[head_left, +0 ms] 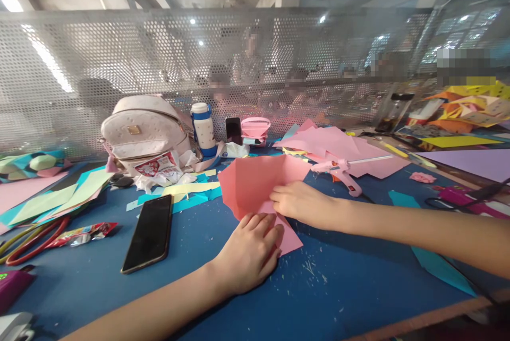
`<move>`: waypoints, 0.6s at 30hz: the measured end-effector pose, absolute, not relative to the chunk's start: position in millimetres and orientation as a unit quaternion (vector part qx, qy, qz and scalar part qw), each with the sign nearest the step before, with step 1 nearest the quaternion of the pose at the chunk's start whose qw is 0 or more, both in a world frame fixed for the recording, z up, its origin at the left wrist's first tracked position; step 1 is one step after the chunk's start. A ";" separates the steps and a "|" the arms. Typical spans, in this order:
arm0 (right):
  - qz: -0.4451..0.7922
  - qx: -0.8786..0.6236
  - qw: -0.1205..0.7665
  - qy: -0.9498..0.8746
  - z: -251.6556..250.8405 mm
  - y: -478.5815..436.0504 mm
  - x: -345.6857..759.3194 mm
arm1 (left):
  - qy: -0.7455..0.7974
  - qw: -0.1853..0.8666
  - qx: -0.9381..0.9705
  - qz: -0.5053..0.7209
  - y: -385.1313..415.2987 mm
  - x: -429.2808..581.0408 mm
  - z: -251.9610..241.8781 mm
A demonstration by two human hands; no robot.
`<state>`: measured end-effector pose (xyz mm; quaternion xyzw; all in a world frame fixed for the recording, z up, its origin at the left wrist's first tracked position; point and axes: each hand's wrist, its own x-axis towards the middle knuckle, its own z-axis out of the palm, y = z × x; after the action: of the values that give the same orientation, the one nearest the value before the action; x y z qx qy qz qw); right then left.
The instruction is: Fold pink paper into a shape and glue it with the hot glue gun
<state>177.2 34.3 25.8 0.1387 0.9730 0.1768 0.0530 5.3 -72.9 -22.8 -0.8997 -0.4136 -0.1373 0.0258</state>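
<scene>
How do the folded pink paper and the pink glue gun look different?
The folded paper is thin, with broad panels; the glue gun is a bulkier tool with a handle. The left hand and right hand touch the folded paper, while neither touches the glue gun. Both are pinkish.

Creased pink ppr. point(255, 184), partly upright

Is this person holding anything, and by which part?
Both hands are on the pink paper: the left hand over its near part, the right hand's fingers just beyond. Whether either grips it or only presses cannot be told.
</scene>
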 end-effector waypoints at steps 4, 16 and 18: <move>0.219 0.167 0.057 0.960 29.3 32.7 168.2 | -0.411 0.024 -0.900 -0.141 -73.0 5.5 -22.9; 0.209 0.194 0.085 0.955 12.4 43.5 163.2 | -0.415 0.012 -0.897 -0.154 -72.8 5.3 -21.7; 0.202 0.188 0.088 0.957 16.0 41.4 166.8 | -0.413 0.015 -0.897 -0.155 -72.8 5.1 -22.0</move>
<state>166.8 41.4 16.0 0.1885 0.9570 0.2023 0.0880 5.1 -72.8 -22.0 -0.8971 -0.4134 -0.1549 0.0151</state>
